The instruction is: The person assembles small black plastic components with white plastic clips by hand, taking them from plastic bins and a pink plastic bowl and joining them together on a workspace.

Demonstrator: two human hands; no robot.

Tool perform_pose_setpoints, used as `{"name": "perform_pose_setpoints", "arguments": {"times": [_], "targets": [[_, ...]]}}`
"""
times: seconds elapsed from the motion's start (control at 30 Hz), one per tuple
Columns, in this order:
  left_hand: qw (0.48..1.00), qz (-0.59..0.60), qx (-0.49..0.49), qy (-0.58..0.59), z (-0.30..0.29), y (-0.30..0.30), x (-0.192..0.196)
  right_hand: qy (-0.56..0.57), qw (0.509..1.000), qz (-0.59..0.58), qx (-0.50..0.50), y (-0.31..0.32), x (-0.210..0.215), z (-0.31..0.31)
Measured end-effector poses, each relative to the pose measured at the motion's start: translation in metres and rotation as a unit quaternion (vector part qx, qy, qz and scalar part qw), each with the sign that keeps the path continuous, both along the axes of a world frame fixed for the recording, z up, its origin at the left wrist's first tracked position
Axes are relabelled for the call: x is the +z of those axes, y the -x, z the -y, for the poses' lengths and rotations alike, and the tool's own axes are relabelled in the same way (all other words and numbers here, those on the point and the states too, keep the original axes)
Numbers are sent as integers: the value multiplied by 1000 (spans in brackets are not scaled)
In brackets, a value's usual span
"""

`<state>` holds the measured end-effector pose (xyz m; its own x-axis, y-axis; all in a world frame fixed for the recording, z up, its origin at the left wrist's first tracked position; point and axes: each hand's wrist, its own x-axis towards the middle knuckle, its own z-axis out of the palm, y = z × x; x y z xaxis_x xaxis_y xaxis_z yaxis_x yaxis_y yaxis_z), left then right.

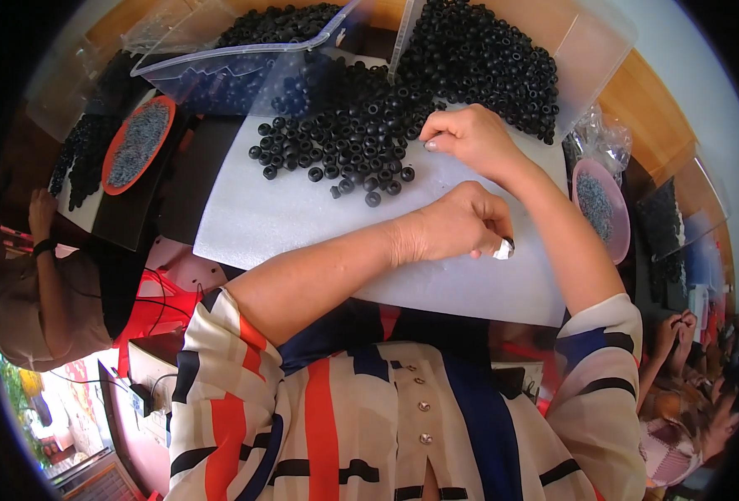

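Observation:
Many small round black pieces with holes (361,134) lie heaped on a white foam sheet (252,221). My right hand (468,140) is at the right edge of the heap, fingertips pinched together; whether a piece is between them is hidden. Nearer to me, my left hand (461,224) hovers over the sheet with its fingers curled. A white wrap (504,250) shows at its fingertips with a dark bit beside it, too small to name. My left forearm reaches across the front of the sheet.
Two clear plastic bins (599,42) with black pieces stand at the back. An orange tray (166,134) of small grey bits sits left, a pink bowl (622,238) of similar bits right, below clear plastic bags (599,138). Other people's hands (42,213) show at both sides.

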<state>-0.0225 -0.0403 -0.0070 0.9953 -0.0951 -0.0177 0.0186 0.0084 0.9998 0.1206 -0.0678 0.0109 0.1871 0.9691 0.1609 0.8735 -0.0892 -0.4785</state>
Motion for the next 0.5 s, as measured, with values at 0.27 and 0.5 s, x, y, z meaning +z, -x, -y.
{"name": "perform_pose_setpoints", "arguments": {"times": [0.27,0.5], "targets": [[999,-7,-45,-24,0,-1,-6,-5,995,92,-29,2,-15,2],[996,-29,33,83,-23,6,11,-19,999,-49,-8,-13,-5,25]]}}
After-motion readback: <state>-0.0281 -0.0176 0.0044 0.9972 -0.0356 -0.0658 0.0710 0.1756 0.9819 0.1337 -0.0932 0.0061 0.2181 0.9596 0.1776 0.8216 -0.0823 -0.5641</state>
